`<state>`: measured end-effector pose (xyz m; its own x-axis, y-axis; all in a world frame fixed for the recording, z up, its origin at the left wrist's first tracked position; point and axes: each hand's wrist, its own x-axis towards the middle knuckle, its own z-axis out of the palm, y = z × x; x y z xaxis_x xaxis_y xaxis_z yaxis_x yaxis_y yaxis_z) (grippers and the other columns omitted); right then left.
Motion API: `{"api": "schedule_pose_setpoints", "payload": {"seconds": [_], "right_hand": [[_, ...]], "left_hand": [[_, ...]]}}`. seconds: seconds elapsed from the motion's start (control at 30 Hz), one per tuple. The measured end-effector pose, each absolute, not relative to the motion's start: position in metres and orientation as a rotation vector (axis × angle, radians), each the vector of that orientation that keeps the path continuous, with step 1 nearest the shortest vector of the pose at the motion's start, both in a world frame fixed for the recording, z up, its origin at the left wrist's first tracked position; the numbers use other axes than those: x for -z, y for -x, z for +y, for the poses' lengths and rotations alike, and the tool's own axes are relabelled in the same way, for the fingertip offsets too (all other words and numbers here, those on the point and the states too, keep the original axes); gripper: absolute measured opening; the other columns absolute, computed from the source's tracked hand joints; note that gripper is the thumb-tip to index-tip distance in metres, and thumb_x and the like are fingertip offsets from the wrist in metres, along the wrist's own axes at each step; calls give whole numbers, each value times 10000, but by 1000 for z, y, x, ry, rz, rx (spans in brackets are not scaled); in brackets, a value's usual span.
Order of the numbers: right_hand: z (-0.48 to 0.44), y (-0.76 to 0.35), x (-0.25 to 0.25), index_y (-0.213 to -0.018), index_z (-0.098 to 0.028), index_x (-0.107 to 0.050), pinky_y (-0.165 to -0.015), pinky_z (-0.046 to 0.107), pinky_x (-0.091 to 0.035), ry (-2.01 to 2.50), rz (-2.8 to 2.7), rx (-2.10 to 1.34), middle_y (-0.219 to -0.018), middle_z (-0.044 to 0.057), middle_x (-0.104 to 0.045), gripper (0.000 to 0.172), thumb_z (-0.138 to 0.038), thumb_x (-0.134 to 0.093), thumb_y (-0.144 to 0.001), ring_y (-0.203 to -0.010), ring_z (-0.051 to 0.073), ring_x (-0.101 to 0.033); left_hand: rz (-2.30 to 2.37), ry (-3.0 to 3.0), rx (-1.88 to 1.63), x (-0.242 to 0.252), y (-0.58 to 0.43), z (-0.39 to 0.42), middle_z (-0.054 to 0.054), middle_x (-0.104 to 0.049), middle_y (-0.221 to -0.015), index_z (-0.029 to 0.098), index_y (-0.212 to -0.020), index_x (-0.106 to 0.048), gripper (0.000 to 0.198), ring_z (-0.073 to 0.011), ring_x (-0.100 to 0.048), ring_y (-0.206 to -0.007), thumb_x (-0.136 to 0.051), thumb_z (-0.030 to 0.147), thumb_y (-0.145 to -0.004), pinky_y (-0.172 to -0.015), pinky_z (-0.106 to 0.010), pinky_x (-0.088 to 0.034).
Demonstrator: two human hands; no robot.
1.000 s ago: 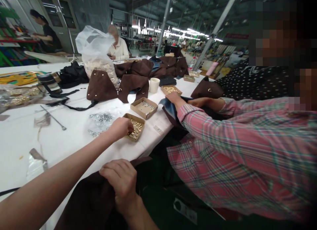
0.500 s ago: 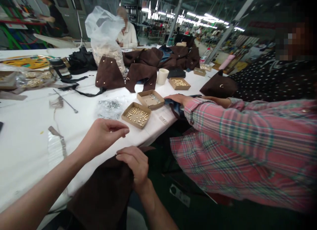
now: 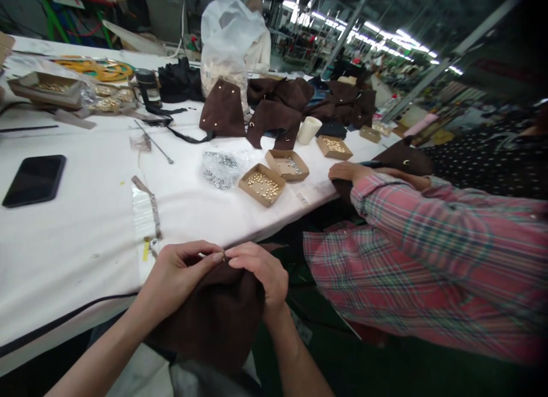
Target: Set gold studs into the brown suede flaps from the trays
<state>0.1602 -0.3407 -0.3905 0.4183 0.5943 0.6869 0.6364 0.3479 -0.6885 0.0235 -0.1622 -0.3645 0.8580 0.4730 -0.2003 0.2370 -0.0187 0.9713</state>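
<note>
Black phone (image 3: pixel 35 181); thin rod (image 3: pixel 154 142)

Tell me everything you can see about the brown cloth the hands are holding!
The brown cloth is dark, plain and dull, and looks soft and thick, a bit like suede. It isn't flat: it droops in soft folds, just off the near edge of the white-covered table. The left hand and right hand meet at its top edge. Between their fingertips is a tiny shiny bit, too small to make out. The hands hide some of the cloth, so its full shape doesn't show.
</note>
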Motion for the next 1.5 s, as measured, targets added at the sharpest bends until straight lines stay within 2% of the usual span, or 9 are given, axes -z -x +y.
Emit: {"api": "schedule_pose_setpoints", "payload": {"seconds": [0.2, 0.5, 0.7, 0.93, 1.2, 1.27, 1.33, 1.4, 1.5], "right_hand": [[-338, -152, 380, -1303, -257, -801, -1018, 424, -697, 1334, -1272, 52, -1244, 93, -858, 279, -108, -660, -1113, -1165, 250, -826], [-339, -142, 364, -1283, -260, -801, -1041, 430, -698, 1375, -1286, 81, -1245, 94, -854, 255, -127, -667, -1111, -1176, 257, -825], [-338, -138, 356, -1281, -243, -802, -1037, 408, -693, 1358, -1304, 94, -1236, 89, -858, 285, -82, -664, -1090, -1158, 247, -831], [-337, -135, 359, -1294, -236, -800, -1024, 409, -701, 1331, -1372, 44, -1247, 97, -866, 279, -93, -679, -1087, -1149, 247, -837], [-325, -138, 369, -1222, -231, -819, -998, 345, -689, 1375, -1414, -6, -1198, 78, -876, 200, -133, -709, -1088, -1105, 212, -843], [-318, -146, 366, -1202, -225, -834, -996, 322, -678, 1410, -1398, -45, -1173, 65, -882, 185, -154, -712, -1083, -1090, 202, -845], [-308, -157, 358, -1164, -215, -854, -967, 310, -666, 1468, -1314, -121, -1124, 53, -883, 181, -169, -720, -1052, -1056, 203, -842], [-296, -173, 348, -1114, -208, -875, -926, 307, -647, 1547, -1200, -222, -1072, 42, -880, 198, -167, -722, -995, -1006, 210, -830], [-278, -200, 339, -1060, -204, -899, -907, 321, -615, 1660, -1081, -292, -1012, 32, -879, 246, -161, -714, -905, -977, 233, -818]], "left_hand": [[430, -1604, -265, 361, -8, -163, -1, -859, -1053, 287, -1060, -895, 250, -242, -768, -1040, -820, 525, -1050, -955, -313, -578], [350, -1570, -307, 347, 4, -166, -3, -833, -1071, 277, -1082, -871, 279, -237, -744, -1063, -778, 540, -1093, -986, -315, -551], [290, -1543, -284, 340, 17, -160, -27, -790, -1233, 270, -1138, -844, 370, -240, -716, -1181, -619, 561, -1178, -1009, -303, -521], [263, -1661, -318, 334, 19, -162, -5, -700, -919, 225, -875, -714, 417, -183, -639, -878, -684, 536, -1152, -807, -306, -475], [348, -1678, -369, 349, 23, -164, 7, -647, -843, 227, -831, -653, 458, -184, -603, -831, -682, 561, -1143, -774, -305, -461], [411, -1710, -378, 350, 26, -163, -11, -725, -943, 246, -939, -741, 406, -211, -675, -933, -660, 586, -1146, -857, -300, -515], [417, -1720, -385, 351, 33, -161, -49, -802, -1262, 284, -1222, -814, 367, -281, -723, -1238, -657, 604, -1135, -1105, -333, -553], [398, -1722, -373, 355, 45, -158, -69, -704, -1614, 330, -1558, -712, 542, -361, -589, -1564, -696, 620, -1101, -1361, -451, -450], [473, -1728, -274, 370, 72, -150, -63, -594, -1763, 380, -1742, -536, 798, -416, -472, -1687, -773, 653, -1032, -1441, -591, -361]]}}
